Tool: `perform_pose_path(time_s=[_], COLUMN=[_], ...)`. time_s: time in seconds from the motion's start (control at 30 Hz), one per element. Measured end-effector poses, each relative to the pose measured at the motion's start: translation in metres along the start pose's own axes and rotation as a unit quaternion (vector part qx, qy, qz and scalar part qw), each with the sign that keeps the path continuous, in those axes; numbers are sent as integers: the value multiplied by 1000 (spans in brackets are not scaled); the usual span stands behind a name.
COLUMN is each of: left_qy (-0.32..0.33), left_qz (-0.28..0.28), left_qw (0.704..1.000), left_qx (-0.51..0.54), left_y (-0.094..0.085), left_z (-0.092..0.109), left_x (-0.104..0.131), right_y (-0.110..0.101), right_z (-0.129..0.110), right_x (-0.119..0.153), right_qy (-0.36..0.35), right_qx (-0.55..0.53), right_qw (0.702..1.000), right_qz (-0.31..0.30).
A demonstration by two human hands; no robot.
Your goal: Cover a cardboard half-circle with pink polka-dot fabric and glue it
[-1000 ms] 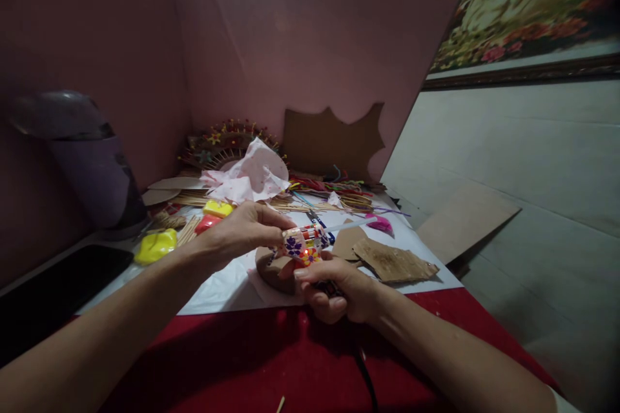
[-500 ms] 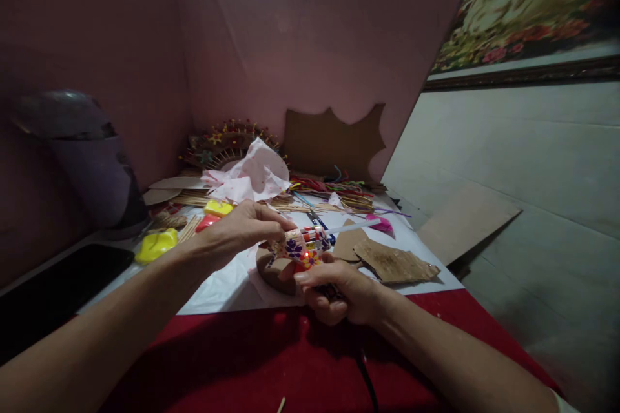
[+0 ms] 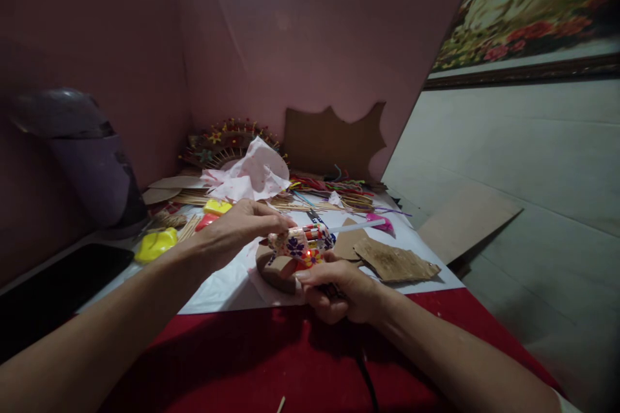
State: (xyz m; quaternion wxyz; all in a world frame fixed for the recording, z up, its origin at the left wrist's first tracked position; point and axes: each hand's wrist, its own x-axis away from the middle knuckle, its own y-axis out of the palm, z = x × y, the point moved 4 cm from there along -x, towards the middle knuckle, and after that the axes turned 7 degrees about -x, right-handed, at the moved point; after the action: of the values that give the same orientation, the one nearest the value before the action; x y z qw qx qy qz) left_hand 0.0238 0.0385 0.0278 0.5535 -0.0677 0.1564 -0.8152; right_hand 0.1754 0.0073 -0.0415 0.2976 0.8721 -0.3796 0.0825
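Note:
In my right hand (image 3: 341,287) is a glue gun (image 3: 298,246) with a floral-patterned body and a small red light, its front end pointing left. A translucent glue stick (image 3: 358,226) juts from its rear. My left hand (image 3: 249,226) is closed, its fingertips pressed together right at the gun's front end; what they pinch is hidden. Under the gun, a rounded brown cardboard piece (image 3: 276,279) lies on the white sheet (image 3: 213,293).
Cardboard scraps (image 3: 394,260) lie to the right. Yellow packs (image 3: 157,245), a red pack (image 3: 206,222), thin sticks, scissors (image 3: 314,215) and coloured pipe cleaners (image 3: 334,186) are spread behind. A dark flat slab (image 3: 72,284) sits left, near a purple bin (image 3: 94,174).
The glue gun and its glue stick have shifted very slightly right. My left fingers have moved a little over its front end; both hands otherwise keep their places.

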Motion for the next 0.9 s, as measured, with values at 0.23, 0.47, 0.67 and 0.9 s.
perform_pose_path(time_s=[0.23,0.47,0.67,0.9], left_qy=[-16,17,-12,1], left_qz=[5,-44,-25,-22], left_qw=[1000,999,1000,1000], left_qx=[-1,0,1,-8], left_y=[-1,-3,1,0], left_z=[-1,-3,2,-1], left_x=[-1,0,1,-1], right_y=[0,-1,0,1], right_z=[0,0,-2,-3], right_x=[0,0,1,1], right_qy=[-17,-28,-28,-26], right_qx=[-4,-5,-9,-5], right_qw=[1000,1000,1000,1000], right_qz=[8,2,11,13])
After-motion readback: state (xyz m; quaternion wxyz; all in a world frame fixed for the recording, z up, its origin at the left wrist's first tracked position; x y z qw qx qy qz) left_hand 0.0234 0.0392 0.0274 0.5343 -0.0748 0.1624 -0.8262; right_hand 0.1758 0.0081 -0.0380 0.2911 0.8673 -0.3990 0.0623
